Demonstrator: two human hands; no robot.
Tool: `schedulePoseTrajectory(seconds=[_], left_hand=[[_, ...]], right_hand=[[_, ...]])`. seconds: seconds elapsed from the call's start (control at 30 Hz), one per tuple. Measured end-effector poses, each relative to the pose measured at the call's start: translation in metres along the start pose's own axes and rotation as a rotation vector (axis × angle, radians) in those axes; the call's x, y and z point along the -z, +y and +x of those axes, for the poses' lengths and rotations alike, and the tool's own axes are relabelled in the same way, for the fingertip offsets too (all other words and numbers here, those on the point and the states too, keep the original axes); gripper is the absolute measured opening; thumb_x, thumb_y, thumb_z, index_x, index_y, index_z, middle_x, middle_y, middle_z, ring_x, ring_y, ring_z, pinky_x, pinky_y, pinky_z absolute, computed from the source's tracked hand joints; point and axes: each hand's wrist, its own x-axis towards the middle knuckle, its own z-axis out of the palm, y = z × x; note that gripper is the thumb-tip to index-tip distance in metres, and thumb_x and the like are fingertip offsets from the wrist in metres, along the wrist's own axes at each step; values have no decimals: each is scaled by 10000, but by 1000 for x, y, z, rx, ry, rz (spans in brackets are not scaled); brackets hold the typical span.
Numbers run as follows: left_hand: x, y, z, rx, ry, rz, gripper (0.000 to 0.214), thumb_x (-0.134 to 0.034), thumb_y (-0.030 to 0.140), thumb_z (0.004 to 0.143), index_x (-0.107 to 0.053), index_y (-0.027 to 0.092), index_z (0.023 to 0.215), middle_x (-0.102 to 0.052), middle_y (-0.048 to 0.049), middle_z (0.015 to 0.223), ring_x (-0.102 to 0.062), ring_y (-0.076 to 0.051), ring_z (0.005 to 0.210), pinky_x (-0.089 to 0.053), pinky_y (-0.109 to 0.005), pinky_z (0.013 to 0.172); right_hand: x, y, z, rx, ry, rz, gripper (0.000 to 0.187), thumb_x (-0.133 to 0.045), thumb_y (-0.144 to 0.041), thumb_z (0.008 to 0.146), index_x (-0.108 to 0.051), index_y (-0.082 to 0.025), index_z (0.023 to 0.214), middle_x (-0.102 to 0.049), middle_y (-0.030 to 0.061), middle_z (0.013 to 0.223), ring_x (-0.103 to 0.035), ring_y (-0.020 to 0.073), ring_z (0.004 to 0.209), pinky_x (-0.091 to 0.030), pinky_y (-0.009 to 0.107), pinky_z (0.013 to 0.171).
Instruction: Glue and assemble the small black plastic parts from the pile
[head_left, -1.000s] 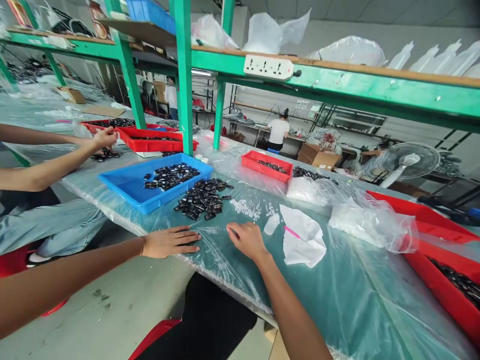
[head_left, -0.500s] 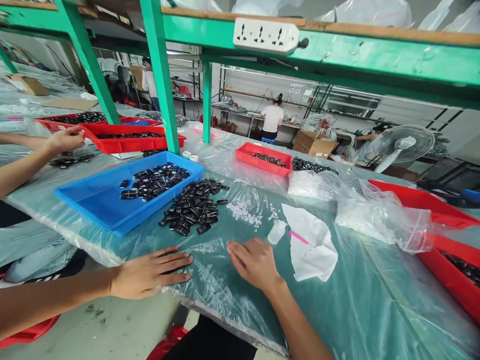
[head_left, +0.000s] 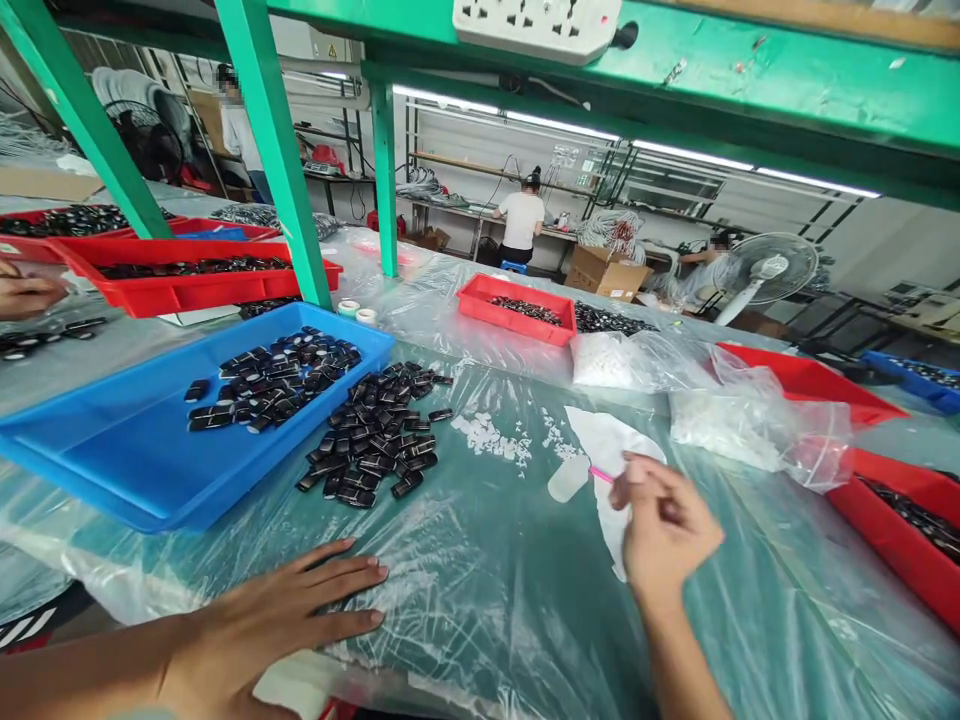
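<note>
My left hand lies flat on the plastic-covered bench near its front edge, fingers spread, holding nothing. Over the white sheet on the right, my right hand is pinched at a thin pink-handled tool. The fingers hide the tool's far end; whether it is lifted off the sheet does not show. A pile of small black plastic pieces sits ahead of my left hand. Small white bits are scattered right of that pile, beside a translucent rounded piece.
A blue tray with black pieces stands left. Red trays and bags of white bits line the back and right. Green posts and a shelf beam with a power strip rise ahead. Another person's hand is far left.
My right hand has moved right, from the bare bench to the pink-handled tool on the sheet, and its fingers have closed. My left hand stays flat. The view has shifted.
</note>
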Motion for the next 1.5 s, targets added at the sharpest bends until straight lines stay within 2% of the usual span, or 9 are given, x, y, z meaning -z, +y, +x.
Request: schedulePoseTrajectory(seconds=[0.1, 0.23, 0.33, 0.57, 0.8, 0.97, 1.1, 1.33, 1.5], left_hand=[[12, -3, 0, -69, -5, 8, 784, -565, 518, 800, -210, 271, 1454, -239, -60, 1494, -288, -296, 1344, -240, -461, 1109], [27, 3, 13, -80, 70, 8, 615, -538, 452, 858, -312, 298, 1408, -383, -35, 1430, -379, -245, 1300, -325, -387, 1082], [28, 10, 40, -102, 101, -71, 304, -495, 368, 900, -538, 315, 1196, -565, 6, 1254, -523, -205, 1158, -210, -413, 1142], [16, -3, 167, -67, 335, 22, 178, -461, 309, 905, -600, 230, 984, -600, -58, 1100, -527, -224, 1081, -222, -478, 1102], [19, -64, 304, 386, 348, 45, 279, -485, 308, 867, -629, 130, 1026, -605, -166, 1057, -540, -318, 1035, -419, -449, 884], [4, -90, 364, 606, 430, 37, 391, -425, 360, 891, -587, 55, 1074, -557, -248, 1117, -495, -390, 1084, -396, -506, 870], [-5, -91, 382, 556, 449, -19, 321, -415, 308, 889, -604, 73, 1000, -568, -221, 1085, -509, -344, 1065, -409, -448, 860], [-3, -66, 386, 166, 326, -254, 251, -507, 348, 854, -614, 149, 744, -596, -44, 773, -565, -157, 701, -437, -267, 664], [8, -65, 308, 273, 432, -449, 377, -472, 476, 893, -597, 121, 908, -610, -38, 849, -577, -149, 734, -470, -313, 706]], right_hand=[[13, 11, 17, -328, 45, 86, 206, -543, -325, 851, -623, -148, 921, -486, -44, 519, -482, 99, 466, -425, 247, 522], [25, 41, 33, -460, -293, -2, 257, -620, -367, 765, -679, -128, 839, -618, 34, 652, -556, 124, 545, -467, 263, 545], [23, 72, 36, -489, -509, -101, 305, -635, -402, 734, -692, -123, 844, -656, 59, 687, -608, 156, 611, -501, 298, 592], [-1, 109, 15, -304, -556, -399, 259, -543, -365, 857, -642, -134, 922, -659, 30, 796, -604, 128, 673, -480, 319, 699], [6, 107, 6, -194, -466, -652, 289, -415, -291, 875, -660, -166, 965, -659, 83, 882, -601, 206, 707, -450, 363, 697], [4, 114, 8, -152, -441, -740, 280, -436, -265, 867, -666, -186, 1006, -644, 100, 958, -607, 248, 896, -461, 356, 755], [-3, 120, 8, -108, -461, -762, 266, -506, -263, 851, -665, -208, 1056, -630, 98, 1003, -572, 257, 979, -433, 365, 846], [-5, 125, 9, -110, -542, -741, 159, -590, -242, 812, -693, -212, 929, -632, 56, 918, -570, 216, 909, -436, 327, 793], [-2, 119, 8, -93, -621, -661, 112, -570, -191, 836, -668, -177, 888, -629, 21, 908, -558, 168, 913, -414, 346, 843]])
